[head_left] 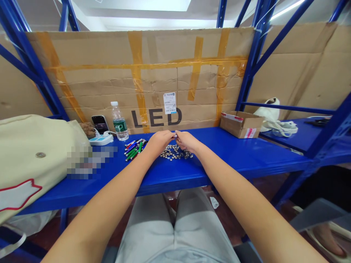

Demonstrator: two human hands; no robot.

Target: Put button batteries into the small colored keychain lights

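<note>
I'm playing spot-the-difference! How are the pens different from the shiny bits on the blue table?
The pens are long and thin, while the shiny bits are small and mostly roundish. The pens show green, blue and red; the shiny bits look silvery. The pens lie left of the left arm, but the shiny bits show between it and the right arm. Both lie in loose heaps on the blue table.

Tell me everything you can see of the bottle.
The bottle looks like clear plastic, with a white cap on and a green label with white markings around its middle. It stands upright on the blue table, in front of the cardboard and beside the white power strip. Neither hand touches it. How full it is, I cannot tell.
</note>
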